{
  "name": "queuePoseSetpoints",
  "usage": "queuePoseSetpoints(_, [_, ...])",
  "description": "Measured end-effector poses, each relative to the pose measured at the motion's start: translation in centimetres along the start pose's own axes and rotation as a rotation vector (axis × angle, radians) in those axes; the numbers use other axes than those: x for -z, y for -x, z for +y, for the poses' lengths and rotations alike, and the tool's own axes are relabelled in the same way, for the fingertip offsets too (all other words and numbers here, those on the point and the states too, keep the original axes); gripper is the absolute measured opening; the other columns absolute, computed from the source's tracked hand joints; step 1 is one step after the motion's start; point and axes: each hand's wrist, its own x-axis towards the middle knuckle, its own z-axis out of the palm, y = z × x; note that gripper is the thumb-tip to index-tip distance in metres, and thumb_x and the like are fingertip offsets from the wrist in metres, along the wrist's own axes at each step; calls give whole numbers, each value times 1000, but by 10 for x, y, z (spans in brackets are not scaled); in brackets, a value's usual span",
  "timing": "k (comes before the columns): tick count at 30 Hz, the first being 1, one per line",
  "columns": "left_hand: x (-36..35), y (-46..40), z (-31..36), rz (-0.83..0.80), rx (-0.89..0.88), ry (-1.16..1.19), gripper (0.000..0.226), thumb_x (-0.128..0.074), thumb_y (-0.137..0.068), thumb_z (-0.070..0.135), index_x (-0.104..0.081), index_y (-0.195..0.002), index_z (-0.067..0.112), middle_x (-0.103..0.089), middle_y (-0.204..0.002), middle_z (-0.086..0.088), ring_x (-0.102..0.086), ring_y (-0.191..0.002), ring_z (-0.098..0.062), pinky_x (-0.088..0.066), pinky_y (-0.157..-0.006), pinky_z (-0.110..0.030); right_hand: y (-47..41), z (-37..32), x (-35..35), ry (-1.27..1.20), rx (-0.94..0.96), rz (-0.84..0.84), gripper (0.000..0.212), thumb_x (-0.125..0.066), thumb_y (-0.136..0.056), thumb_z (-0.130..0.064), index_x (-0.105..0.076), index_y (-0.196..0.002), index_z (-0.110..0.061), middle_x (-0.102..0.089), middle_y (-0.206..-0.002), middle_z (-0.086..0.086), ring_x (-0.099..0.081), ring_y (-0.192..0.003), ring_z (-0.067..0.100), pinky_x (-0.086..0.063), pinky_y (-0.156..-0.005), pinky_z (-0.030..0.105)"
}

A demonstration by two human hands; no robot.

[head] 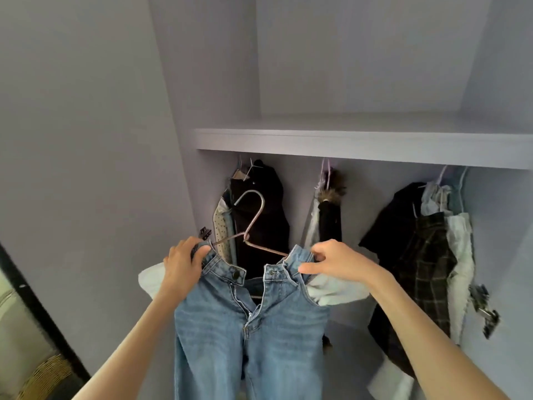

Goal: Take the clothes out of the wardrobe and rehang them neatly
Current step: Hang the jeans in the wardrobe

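Note:
A pair of light blue jeans (248, 321) hangs open at the fly in front of the wardrobe, on a metal clip hanger (253, 223) whose hook points up. My left hand (184, 267) grips the left end of the waistband at the hanger's clip. On the other side my right hand (337, 261) pinches the right end of the waistband where the hanger's arm meets it. Both forearms reach up from the bottom of the view.
Under the wardrobe shelf (360, 142) hang a black garment (265, 215) at left, a fur-collared coat (328, 209) in the middle, and a dark plaid piece with pale clothes (427, 255) at right. A loose clip hanger (484, 307) dangles far right. White fabric (334, 290) lies behind the jeans.

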Motion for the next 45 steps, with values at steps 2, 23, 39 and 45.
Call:
queuePoseSetpoints(2, [-18,-6,1,-31,-55,-9,26,-47,-94,27,-60,-100,5,-61,-94,-14,-52,-90,-37,-40,-79,-46,2,15,2,-40,2,-104,33,-69,-81,-36,-49,-63,-16,-40,-57,-11,-34,-50,0,-28,-54,18])
queuePoseSetpoints(23, [-110,-117,-24,-426,-362,-40,43,-45,-97,22,-40,-139,17,-29,-150,-9,-4,-144,-24,-9,-115,-35,-42,47,-70,-477,-394,329,29,-49,-94,-37,-45,-79,-13,-32,-66,0,-29,-57,9,-25,-54,21])
queuePoseSetpoints(39, [-160,-220,-48,-187,-367,-85,43,-52,-93,15,-45,-135,12,-28,-149,-16,-11,-142,-33,-18,-114,-49,-185,56,-71,-487,-330,702,28,-54,-93,-23,-49,-72,-5,-37,-59,-2,-31,-54,9,-28,-52,21])
queuePoseSetpoints(45, [-171,-263,-56,-188,-192,-175,57,-44,-97,27,-20,-147,21,-9,-155,-14,0,-143,-30,-10,-116,-42,-272,59,-55,-508,-288,710,29,-56,-90,-19,-45,-66,-10,-42,-58,-3,-38,-55,10,-33,-57,27])
